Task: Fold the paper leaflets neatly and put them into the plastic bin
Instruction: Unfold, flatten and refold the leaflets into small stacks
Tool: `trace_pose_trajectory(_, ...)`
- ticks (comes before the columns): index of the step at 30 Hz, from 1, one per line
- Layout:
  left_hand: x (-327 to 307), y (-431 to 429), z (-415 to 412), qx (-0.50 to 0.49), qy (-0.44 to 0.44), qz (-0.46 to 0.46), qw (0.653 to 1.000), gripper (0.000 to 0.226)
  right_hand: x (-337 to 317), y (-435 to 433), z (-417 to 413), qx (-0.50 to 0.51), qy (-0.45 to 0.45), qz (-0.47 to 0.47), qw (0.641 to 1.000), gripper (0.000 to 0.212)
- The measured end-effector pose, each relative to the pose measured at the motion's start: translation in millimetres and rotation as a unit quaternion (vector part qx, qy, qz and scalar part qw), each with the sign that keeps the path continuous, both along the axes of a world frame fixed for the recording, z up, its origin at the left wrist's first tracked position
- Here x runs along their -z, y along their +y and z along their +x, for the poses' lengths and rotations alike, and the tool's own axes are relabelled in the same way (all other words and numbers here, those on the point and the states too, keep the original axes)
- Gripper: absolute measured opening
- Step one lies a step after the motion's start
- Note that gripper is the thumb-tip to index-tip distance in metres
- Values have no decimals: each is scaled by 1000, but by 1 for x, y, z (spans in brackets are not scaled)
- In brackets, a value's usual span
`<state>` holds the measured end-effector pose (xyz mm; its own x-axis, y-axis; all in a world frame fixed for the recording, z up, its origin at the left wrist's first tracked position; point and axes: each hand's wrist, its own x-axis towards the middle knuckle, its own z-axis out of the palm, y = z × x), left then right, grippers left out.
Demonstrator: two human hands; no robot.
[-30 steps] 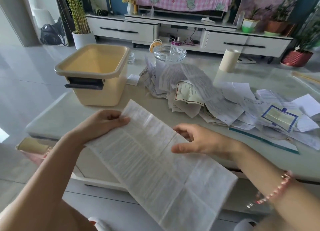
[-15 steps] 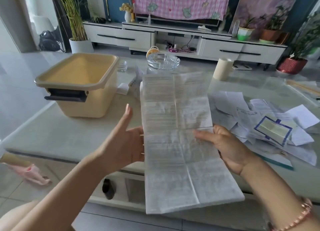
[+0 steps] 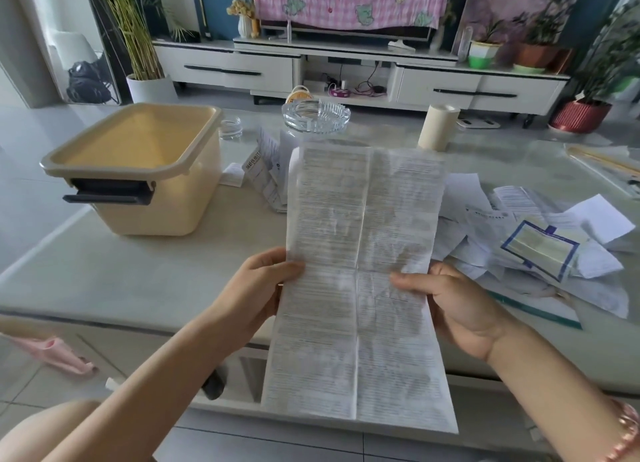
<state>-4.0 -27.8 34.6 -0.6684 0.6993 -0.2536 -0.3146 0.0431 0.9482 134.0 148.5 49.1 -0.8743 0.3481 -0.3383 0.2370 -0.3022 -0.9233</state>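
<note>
A long printed leaflet (image 3: 360, 281) hangs lengthwise between a person's two hands, squared to the viewer after a quick turn. A second ago it lay slanted, held at its top corner by the left hand with the right loose at its edge. Half a second ago the left hand was flat and open beside the paper. Now the left hand (image 3: 263, 285) pinches the left long edge, thumb on the face, and the right hand (image 3: 457, 305) does the same on the right edge. Both grips are clenched on the leaflet at about mid-height. The sheet looks lined up for a first fold, probably along its centre crease, so the folding itself appears not yet begun.

The paper is thin, matte and limp, crossed by one long vertical crease and several horizontal ones, its lower end hanging in front of the near edge of the pale, glossy desk (image 3: 138, 278). At ten o'clock from the leaflet stands the plastic bin (image 3: 166, 208) — cream, smooth-walled, with a rounded rectangular rim and a dark latch on the near side. What shows of its inside holds no paper. At three o'clock sprawls a loose heap of leaflets (image 3: 519, 233), white and rumpled. At twelve o'clock sits a ribbed glass ashtray (image 3: 315, 116) — heavy-looking and clear.
</note>
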Motion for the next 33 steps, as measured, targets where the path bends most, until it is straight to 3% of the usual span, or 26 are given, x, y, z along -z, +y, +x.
trace_pose_trajectory(5,1,4,-1,-25,-50,17,998,31,2,2,3,23,8,9,1000,21)
trace_pose_trajectory(9,3,8,-5,-3,-162,10,987,41,3,2,4,15,-4,62,998,23)
trace_pose_trajectory(12,5,7,4,69,-134,-56,987,47,7,-2,2,20,16,205,978,20)
trace_pose_trajectory(17,8,8,12,53,-10,-66,996,22,15,-3,-4,30,25,274,961,12)
trace_pose_trajectory(22,11,10,14,19,-10,-52,998,11,15,-2,-5,16,-3,205,979,18)
trace_pose_trajectory(27,2,6,5,-62,11,2,998,7,3,8,-1,-47,5,-21,999,58)
trace_pose_trajectory(31,0,5,5,-92,15,23,995,10,9,1,2,-99,-18,57,993,62)
trace_pose_trajectory(33,-2,4,5,-70,-18,42,997,22,13,-3,1,-66,-8,76,995,45)
